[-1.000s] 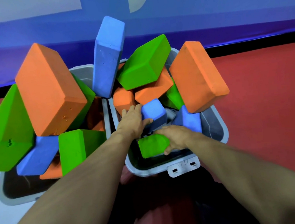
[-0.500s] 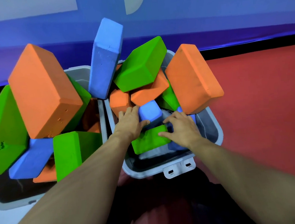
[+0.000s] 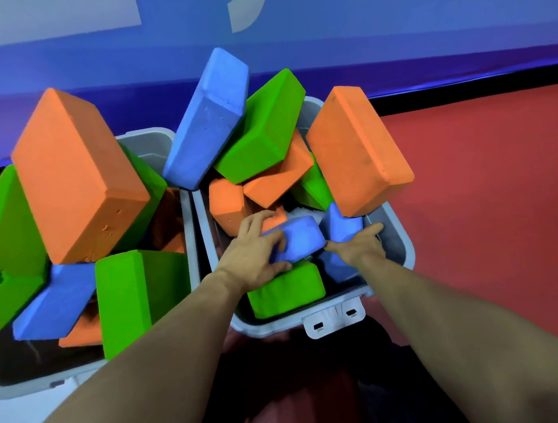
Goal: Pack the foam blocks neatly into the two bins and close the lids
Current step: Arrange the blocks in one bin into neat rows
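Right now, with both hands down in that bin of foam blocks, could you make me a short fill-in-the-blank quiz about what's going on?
1. The left hand grips a small block coloured ____.
2. Directly below that block, nearest the person, lies a ____ block.
3. Both hands work in the ____ bin.
4. The tall block leaning between the bins is ____.

Missing words: blue; green; right; blue

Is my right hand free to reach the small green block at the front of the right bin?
Probably yes: the right hand sits just beside the green block, whose top and front are mostly exposed; only the left hand overlaps it.
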